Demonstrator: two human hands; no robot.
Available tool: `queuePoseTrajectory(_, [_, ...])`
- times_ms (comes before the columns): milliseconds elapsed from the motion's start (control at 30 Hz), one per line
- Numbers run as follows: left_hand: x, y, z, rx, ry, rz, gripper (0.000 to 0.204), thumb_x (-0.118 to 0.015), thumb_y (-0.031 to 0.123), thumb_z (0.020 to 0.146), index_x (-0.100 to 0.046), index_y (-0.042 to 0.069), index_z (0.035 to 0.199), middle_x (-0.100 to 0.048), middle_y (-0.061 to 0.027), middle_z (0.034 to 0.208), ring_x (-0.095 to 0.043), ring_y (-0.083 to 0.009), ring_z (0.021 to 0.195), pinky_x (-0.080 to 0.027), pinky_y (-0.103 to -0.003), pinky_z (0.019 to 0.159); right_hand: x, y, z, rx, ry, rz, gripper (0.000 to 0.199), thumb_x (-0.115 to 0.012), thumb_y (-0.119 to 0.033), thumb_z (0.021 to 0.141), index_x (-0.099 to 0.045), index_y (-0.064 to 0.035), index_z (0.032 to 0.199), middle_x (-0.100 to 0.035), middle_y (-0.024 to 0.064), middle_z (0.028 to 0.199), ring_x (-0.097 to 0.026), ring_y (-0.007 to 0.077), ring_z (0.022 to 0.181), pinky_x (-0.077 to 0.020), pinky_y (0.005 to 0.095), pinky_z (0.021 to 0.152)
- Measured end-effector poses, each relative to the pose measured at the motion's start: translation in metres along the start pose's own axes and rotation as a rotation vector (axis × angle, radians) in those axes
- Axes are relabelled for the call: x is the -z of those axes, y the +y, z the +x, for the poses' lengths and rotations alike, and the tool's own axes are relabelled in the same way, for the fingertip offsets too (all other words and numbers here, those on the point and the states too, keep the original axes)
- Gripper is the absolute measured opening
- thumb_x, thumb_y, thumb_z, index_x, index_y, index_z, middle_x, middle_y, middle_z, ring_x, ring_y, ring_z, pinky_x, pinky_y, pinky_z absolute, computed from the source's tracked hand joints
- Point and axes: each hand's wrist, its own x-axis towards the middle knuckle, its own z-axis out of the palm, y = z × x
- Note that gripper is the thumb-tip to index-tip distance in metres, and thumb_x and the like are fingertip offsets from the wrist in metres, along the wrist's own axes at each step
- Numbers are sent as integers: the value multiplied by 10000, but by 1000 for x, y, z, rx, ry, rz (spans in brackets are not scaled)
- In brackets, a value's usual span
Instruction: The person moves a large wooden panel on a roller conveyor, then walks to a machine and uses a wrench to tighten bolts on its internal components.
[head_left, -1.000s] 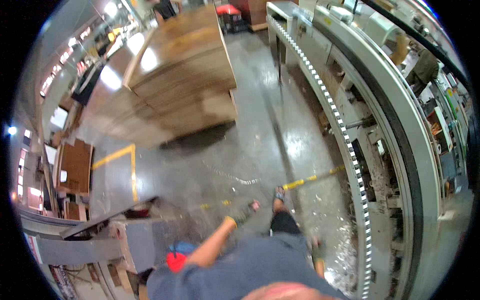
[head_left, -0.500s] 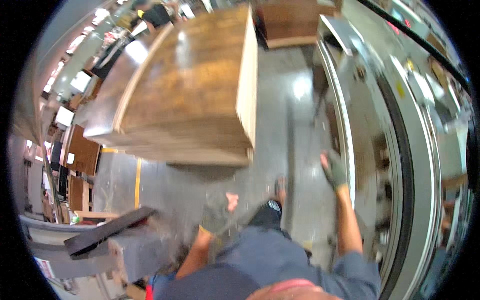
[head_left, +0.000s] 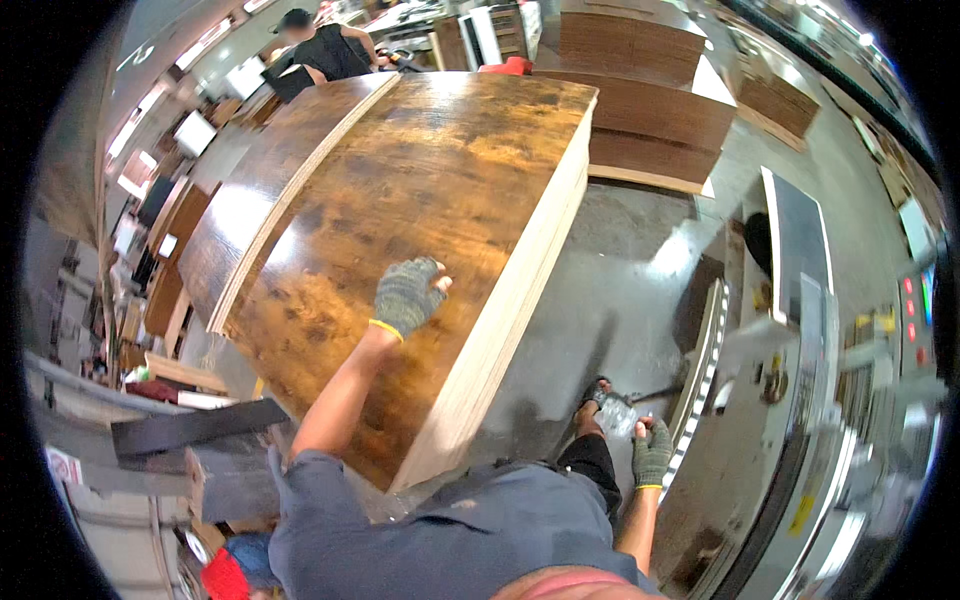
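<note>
- Grey concrete floor spreads under us, glossy in patches, inside a busy workshop.
- We stand beside a tall stack of large brown wood-grain veneered boards, its pale layered edges facing us on the right side.
- Our left hand, in a grey knitted glove with a yellow cuff, lies palm down on the top board of that stack, near its front right part; the fingers are curled loosely against the surface and grasp nothing.
- Our left forearm is bare and reaches up across the front of the stack from a grey-blue sleeve.
- Our right hand, in the same kind of glove, hangs low by our side, close to the long metal machine frame with a black-and-white striped edge; its fingers are bent, and we cannot tell whether they touch that edge.
- One dark shoe shows on the floor just left of the right hand.
- A second stack of dark brown boards lies on the floor beyond the first, well apart from our hands.
- Another person in a dark sleeveless top stands at the far end of the big stack.
- A flat dark grey panel rests on cluttered benches to our lower left.
</note>
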Motion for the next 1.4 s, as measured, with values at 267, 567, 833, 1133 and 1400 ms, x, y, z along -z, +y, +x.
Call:
queuePoseTrajectory(267, [-70,-2,108,498,-28,216,283,-701,351,898,-727,86,995,-706,-139,983,-657,-362,949,-485,-485,868,47,60,346,88,-14,28,179,-722,-174,963,-693,-27,1060,-674,70,890,-627,157,826,-530,329,810])
queuePoseTrajectory(567, [-146,-18,358,689,-5,148,231,-711,286,928,-723,82,1036,-686,-123,896,-653,-334,860,-503,-441,807,-10,-16,700,353,-159,-208,207,-709,-219,951,-691,-33,1042,-701,163,975,-683,335,922,-533,417,841])
queuePoseTrajectory(833, [-252,-6,697,131,-96,35,268,-685,301,948,-722,92,1113,-700,-137,1019,-651,-356,988,-495,-440,915,-5,-35,859,-7,-366,-200,282,-714,-287,938,-707,-59,1104,-716,166,1061,-682,367,1017,-530,434,909])
queuePoseTrajectory(1133, [-413,119,1039,-491,-726,102,353,-638,423,954,-703,101,1084,-696,-143,1092,-655,-358,1020,-491,-498,910,40,79,1063,-84,-99,-201,249,-718,-245,962,-693,-29,1082,-731,140,1029,-704,280,931,-552,400,872])
queuePoseTrajectory(1400, [-617,266,1186,-536,-888,-58,486,-648,483,874,-679,150,1227,-731,-160,1088,-675,-394,1030,-513,-511,895,146,265,1249,-317,133,-434,291,-652,-247,996,-700,-2,1144,-698,152,1217,-644,322,1114,-509,475,989])
